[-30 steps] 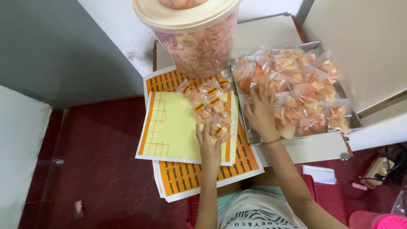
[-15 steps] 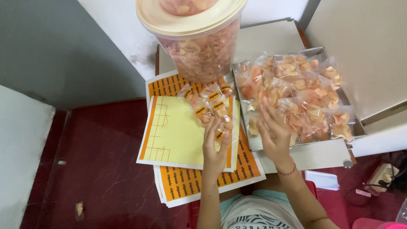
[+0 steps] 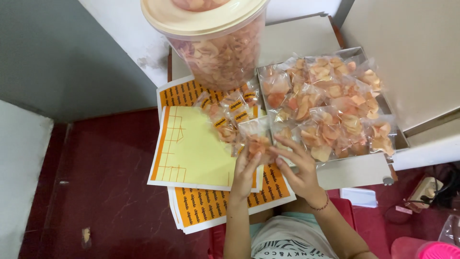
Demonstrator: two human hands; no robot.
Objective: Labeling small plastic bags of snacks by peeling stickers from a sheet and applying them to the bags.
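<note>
Snack packet (image 3: pixel 256 139) now between both hands.

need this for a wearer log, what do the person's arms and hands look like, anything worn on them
Both forearms are bare, with no sleeves in view, and no gloves on either hand. The right hand has a thin dark red cord bracelet around its wrist. The left hand and its wrist carry nothing that shows. No rings or watch can be made out on either hand.
</note>
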